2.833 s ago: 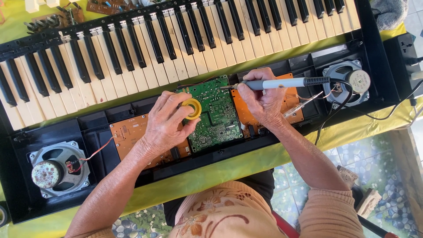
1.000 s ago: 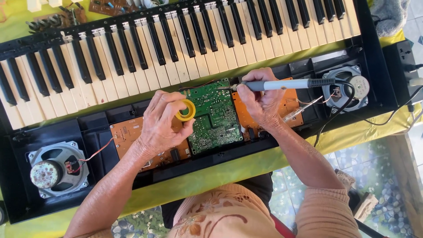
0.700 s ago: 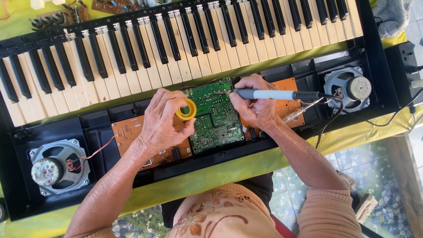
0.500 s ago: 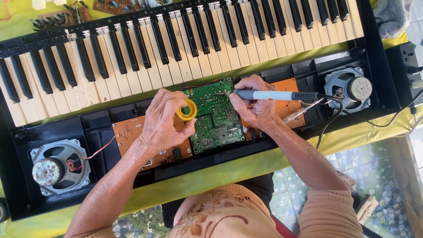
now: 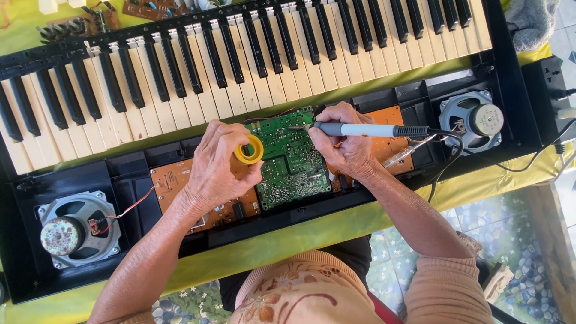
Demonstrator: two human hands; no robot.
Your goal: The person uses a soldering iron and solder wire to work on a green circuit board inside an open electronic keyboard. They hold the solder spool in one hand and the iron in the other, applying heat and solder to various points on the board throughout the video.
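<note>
Green circuit board [image 5: 291,159] sits in the middle of the opened keyboard case [image 5: 516,90], just below the row of keys [image 5: 240,72]; I take it as landmark. My right hand [image 5: 342,147] is closed in a pen-style grip around the soldering iron [image 5: 366,129], tip lying over the board's upper edge, cord trailing off right of the board. My left hand [image 5: 219,168], just left of the board, pinches a small yellow solder spool [image 5: 248,149] between thumb and fingers, spool touching the board's left edge. Orange boards flank it: one [image 5: 204,192] under my left hand, one [image 5: 384,135] partly hidden behind my right. Round speakers further out, rusty one [image 5: 69,231] far left of the board, cleaner one [image 5: 474,120] far right. All on a bench with yellow-green cloth [image 5: 300,231]. Risks as I judge them: tip could slide and bridge neighbouring joints, since the pads look densely packed; lingering heat could lift a pad; the cord could snag near the right speaker and jerk the iron; my left fingers are close to the hot tip, so a burn is possible.
</note>
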